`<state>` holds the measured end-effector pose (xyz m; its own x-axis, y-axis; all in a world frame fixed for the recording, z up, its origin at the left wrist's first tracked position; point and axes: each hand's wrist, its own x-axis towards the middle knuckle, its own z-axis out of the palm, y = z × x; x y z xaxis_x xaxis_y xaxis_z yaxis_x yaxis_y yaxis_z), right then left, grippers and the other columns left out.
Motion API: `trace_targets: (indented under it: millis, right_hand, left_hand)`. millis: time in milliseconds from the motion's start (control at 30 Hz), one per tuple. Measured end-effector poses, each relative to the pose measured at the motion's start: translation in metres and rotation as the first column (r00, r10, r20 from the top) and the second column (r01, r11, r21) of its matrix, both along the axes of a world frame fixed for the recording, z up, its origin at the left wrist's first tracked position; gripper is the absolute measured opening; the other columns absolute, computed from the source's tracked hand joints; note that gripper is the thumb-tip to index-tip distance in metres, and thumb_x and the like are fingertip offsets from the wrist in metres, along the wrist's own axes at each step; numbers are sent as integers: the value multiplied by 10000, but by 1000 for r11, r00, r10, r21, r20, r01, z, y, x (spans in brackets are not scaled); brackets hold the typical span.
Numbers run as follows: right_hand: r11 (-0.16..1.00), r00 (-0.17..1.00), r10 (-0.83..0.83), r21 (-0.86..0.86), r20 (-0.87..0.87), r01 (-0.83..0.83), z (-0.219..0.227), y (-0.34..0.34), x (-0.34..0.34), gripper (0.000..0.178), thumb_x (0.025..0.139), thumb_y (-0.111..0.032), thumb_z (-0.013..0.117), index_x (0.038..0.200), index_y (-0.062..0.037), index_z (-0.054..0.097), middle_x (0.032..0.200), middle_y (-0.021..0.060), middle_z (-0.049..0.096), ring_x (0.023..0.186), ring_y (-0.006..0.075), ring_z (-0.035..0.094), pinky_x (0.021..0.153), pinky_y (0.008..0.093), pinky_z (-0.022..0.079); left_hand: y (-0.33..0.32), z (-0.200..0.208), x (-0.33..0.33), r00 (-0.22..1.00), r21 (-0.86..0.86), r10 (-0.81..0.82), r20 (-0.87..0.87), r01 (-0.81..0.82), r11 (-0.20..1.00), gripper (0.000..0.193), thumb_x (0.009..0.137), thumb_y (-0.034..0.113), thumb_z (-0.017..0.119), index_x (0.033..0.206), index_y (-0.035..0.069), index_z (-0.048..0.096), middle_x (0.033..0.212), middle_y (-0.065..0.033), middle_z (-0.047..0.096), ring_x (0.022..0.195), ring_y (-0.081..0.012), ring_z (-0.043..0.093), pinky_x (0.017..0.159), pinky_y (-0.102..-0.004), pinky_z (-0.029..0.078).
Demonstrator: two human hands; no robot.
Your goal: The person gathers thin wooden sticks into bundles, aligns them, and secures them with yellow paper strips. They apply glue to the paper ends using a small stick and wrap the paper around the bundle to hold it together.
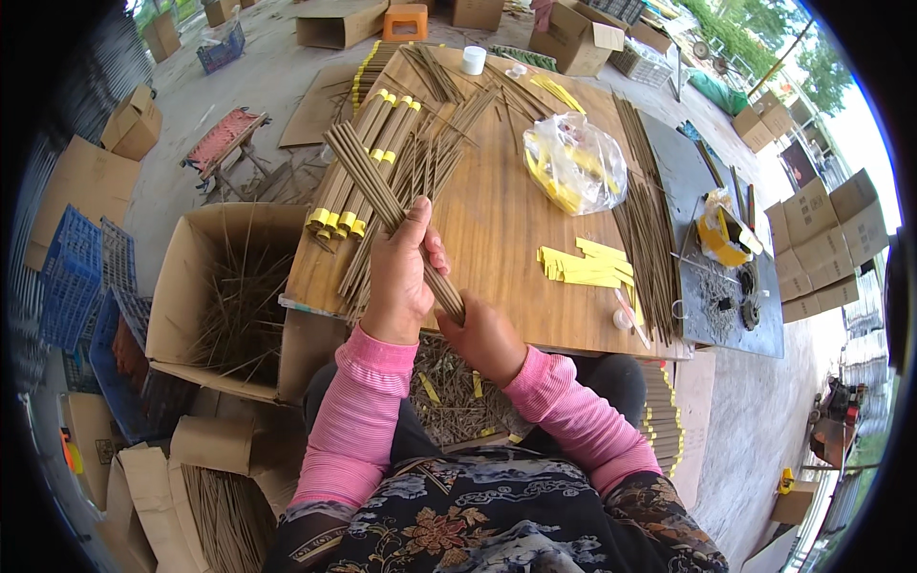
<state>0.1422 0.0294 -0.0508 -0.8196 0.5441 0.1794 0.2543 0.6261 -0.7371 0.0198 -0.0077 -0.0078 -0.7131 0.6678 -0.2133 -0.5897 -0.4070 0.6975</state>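
A bundle of thin brown sticks (368,177) slants between my hands, over the near left part of the wooden table (487,258). My left hand (404,272) wraps around its middle, thumb on top. At the lower end, my right hand (482,336) is closed around the sticks, covering their ends. Just beyond lie several finished-looking bundles (358,191) bound with yellow bands at both ends. Loose sticks (435,162) are spread beside them. Yellow paper strips (585,265) lie in a small pile right of my hands.
A clear plastic bag (575,164) with yellow strips sits on the table, near more sticks (640,220) along its right edge. A grey board (697,286) adjoins there. At left stands an open cardboard box (205,358) of loose sticks; blue crates (72,277) are farther left.
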Motion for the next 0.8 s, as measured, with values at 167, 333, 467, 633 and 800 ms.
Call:
trace_targets:
  millis: [167, 333, 467, 633, 800]
  right_hand:
    - [836, 965, 250, -522, 81, -172, 24, 3, 0, 315, 821, -262, 590, 701, 3, 467, 489, 54, 479, 397, 178, 475, 399, 322, 397]
    - [580, 931, 364, -792, 43, -190, 32, 6, 3, 301, 832, -260, 576, 716, 2, 485, 497, 50, 486, 423, 180, 491, 417, 311, 388]
    - [924, 986, 126, -373, 105, -78, 17, -7, 0, 299, 828, -266, 575, 745, 11, 501, 510, 65, 491, 461, 171, 511, 436, 309, 375]
    - [878, 969, 171, -473, 175, -69, 23, -3, -2, 281, 824, -255, 572, 757, 8, 499, 512, 63, 473, 480, 156, 527, 446, 310, 386]
    - [658, 927, 327, -748, 183, -85, 60, -9, -14, 274, 856, -273, 549, 740, -39, 469, 512, -16, 439, 377, 76, 424, 346, 232, 349]
  left_hand:
    - [-5, -3, -8, 994, 105, -96, 46, 91, 990, 319, 829, 327, 595, 636, 147, 415, 508, 43, 396, 391, -67, 350, 371, -216, 304]
    - [-9, -4, -13, 986, 161, -162, 47, 153, 975, 287, 829, 320, 595, 667, 148, 433, 515, 42, 399, 400, -65, 355, 373, -216, 306]
    - [-7, -2, -9, 998, 12, -53, 29, 53, 999, 276, 819, 322, 607, 682, 144, 448, 518, 41, 402, 403, -72, 366, 379, -223, 316]
    - [-8, -4, -14, 986, 101, -127, 112, 116, 988, 285, 816, 315, 614, 666, 142, 445, 514, 35, 413, 400, -75, 370, 383, -223, 324]
    - [-22, -4, -22, 981, 154, -158, 116, 139, 978, 316, 844, 323, 574, 640, 147, 409, 508, 46, 382, 388, -54, 324, 366, -199, 290]
